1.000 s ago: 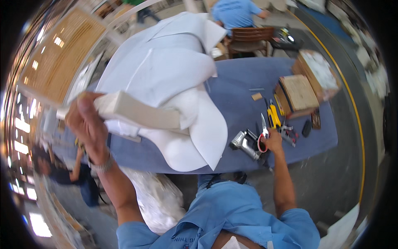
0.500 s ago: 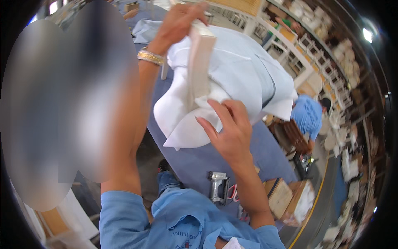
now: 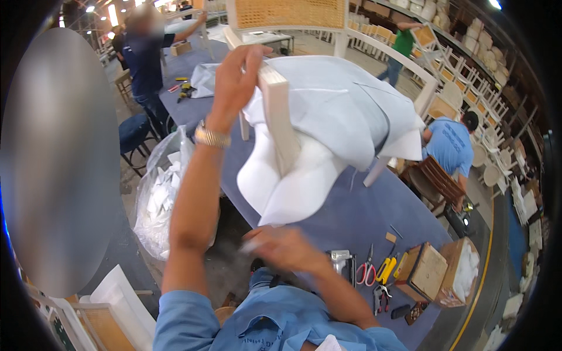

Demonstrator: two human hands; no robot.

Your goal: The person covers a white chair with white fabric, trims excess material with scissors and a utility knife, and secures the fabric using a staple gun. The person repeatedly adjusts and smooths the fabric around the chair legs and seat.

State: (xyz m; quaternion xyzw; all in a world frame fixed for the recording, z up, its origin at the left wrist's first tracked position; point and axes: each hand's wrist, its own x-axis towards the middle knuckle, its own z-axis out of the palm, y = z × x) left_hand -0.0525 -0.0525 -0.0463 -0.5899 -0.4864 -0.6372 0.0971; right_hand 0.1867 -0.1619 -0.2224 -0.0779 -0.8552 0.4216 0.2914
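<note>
Long table (image 3: 357, 216), blue-grey top, running from lower right toward upper left. Near end: staple gun (image 3: 342, 263) at the edge, red-handled scissors (image 3: 367, 270) just beside it, yellow-handled tool (image 3: 386, 270) next along, pliers (image 3: 380, 292) below. Small wood block (image 3: 390, 237) and thin dark rod (image 3: 396, 231) lying apart from the tools. Two open boxes at the right corner: wooden box (image 3: 422, 272), cardboard box (image 3: 461, 274) with white filling. Small dark items (image 3: 410, 312) close by. Far end: folded grey cloth (image 3: 205, 79), yellow tool (image 3: 186, 89).
</note>
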